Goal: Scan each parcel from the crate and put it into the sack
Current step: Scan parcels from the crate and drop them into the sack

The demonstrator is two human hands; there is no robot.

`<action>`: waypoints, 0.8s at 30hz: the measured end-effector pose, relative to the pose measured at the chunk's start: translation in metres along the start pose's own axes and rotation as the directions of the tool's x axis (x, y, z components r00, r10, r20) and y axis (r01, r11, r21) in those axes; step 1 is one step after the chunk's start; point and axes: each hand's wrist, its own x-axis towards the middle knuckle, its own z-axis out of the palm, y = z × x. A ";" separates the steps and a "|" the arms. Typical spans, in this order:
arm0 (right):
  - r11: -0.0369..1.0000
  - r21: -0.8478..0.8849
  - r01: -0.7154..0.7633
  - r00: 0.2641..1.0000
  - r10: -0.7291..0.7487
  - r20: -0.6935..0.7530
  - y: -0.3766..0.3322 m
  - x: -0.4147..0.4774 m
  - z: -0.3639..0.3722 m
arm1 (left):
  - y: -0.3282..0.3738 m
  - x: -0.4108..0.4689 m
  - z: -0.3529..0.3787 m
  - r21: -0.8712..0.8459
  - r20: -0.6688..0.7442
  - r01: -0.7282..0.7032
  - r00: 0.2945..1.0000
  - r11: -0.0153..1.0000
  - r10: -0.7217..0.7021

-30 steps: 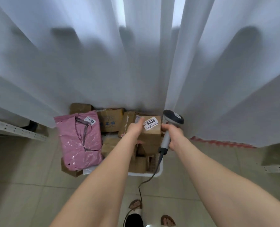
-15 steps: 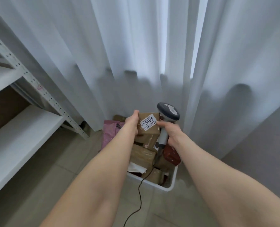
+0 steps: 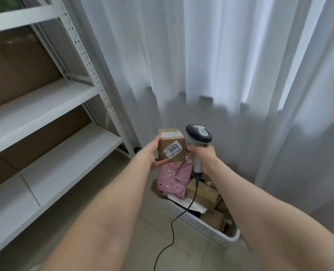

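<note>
My left hand [image 3: 151, 154] grips a small brown cardboard parcel [image 3: 172, 146] with a white label reading 3003, held up above the crate. My right hand [image 3: 202, 156] holds a grey handheld scanner [image 3: 199, 133] by its handle, right beside the parcel; its black cable [image 3: 174, 222] hangs down toward the floor. Below them the white crate [image 3: 216, 230] on the floor holds a pink plastic mailer [image 3: 174, 178] and several brown boxes [image 3: 203, 192]. The sack is not in view.
White metal shelving [image 3: 51, 122] with cardboard backing stands at the left, its lower shelves bare. White curtains [image 3: 220, 65] hang behind the crate. The tiled floor [image 3: 123, 231] lies between the shelves and the crate.
The parcel has been lifted out of the crate and carried up and left with the scanner beside it. My view has swung left, bringing the shelving into sight.
</note>
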 end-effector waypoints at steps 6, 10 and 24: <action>0.940 -0.312 0.138 0.987 -0.104 0.122 0.018 -0.029 0.064 | 0.001 0.006 -0.084 -0.049 -0.150 -0.031 0.988 0.998 0.023; 0.887 -0.393 0.242 0.965 -0.179 0.189 0.035 -0.048 0.106 | 0.002 0.009 -0.122 -0.082 -0.158 -0.037 0.987 0.996 0.023; 0.772 -0.557 0.306 0.949 -0.205 0.238 0.048 -0.075 0.167 | 0.004 0.013 -0.190 -0.140 -0.177 -0.082 0.983 0.987 0.057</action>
